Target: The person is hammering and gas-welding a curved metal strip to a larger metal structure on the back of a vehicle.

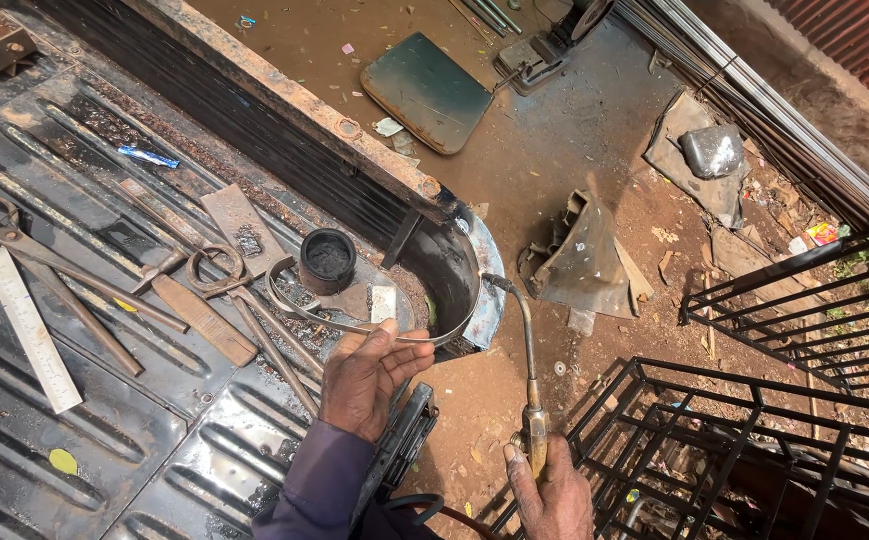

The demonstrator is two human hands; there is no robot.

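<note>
We saw the left hand (pixel 365 375) pinching a curved metal strip (pixel 355 322) against the ribbed steel sheet (pixel 105 420) near its corner — just beside a black cup (pixel 328 259). The right hand (pixel 553 490) was clenched around a gas torch (pixel 529 350) — tip near the sheet's curved corner.

My left hand (pixel 367 375) sits low in the middle of the frame, back of the hand up, wrist bent slightly, a dark purple sleeve covering the forearm below it. Its fingers (pixel 410 362) curl to the right and the thumb presses from above, a pinching grip. My right hand (pixel 552 490) is at the bottom edge, right of centre, knuckles toward me, fingers wrapped tight in a closed fist grip, thumb pointing up.
</note>
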